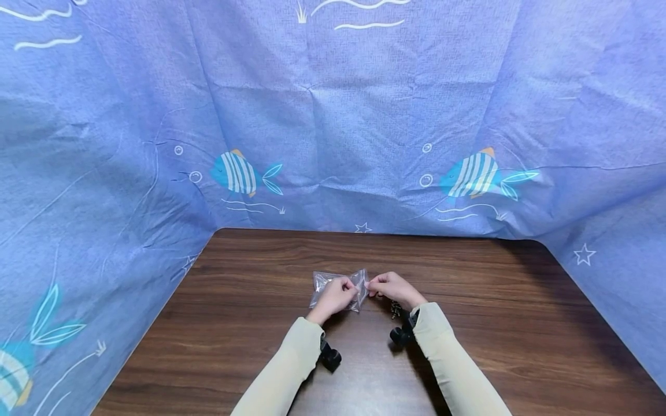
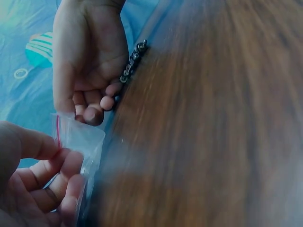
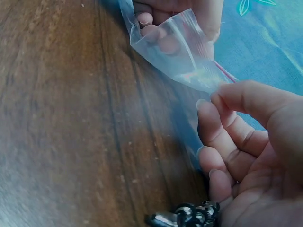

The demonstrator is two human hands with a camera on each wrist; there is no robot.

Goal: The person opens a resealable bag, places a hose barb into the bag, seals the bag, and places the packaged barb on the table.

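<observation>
A clear plastic zip bag (image 1: 321,282) with a red line along its seal lies between the two hands, over the table. My left hand (image 1: 335,296) pinches the bag near the seal between thumb and fingers, as the left wrist view shows. At the bag's open-end corner, my right hand (image 1: 393,287) pinches the film with thumb and forefinger; its other fingers are curled. Close beside the right hand's little-finger side, a small heap of shiny dark metal pieces (image 3: 189,215) sits on the table. Shiny reflections show on the bag, partly behind the left hand.
The brown wood-grain table (image 1: 250,358) reaches to a blue cloth curtain (image 1: 359,127) printed with fish, which hangs along its back and sides. Black wrist cameras (image 1: 330,357) are strapped at both pale sleeves (image 1: 458,358).
</observation>
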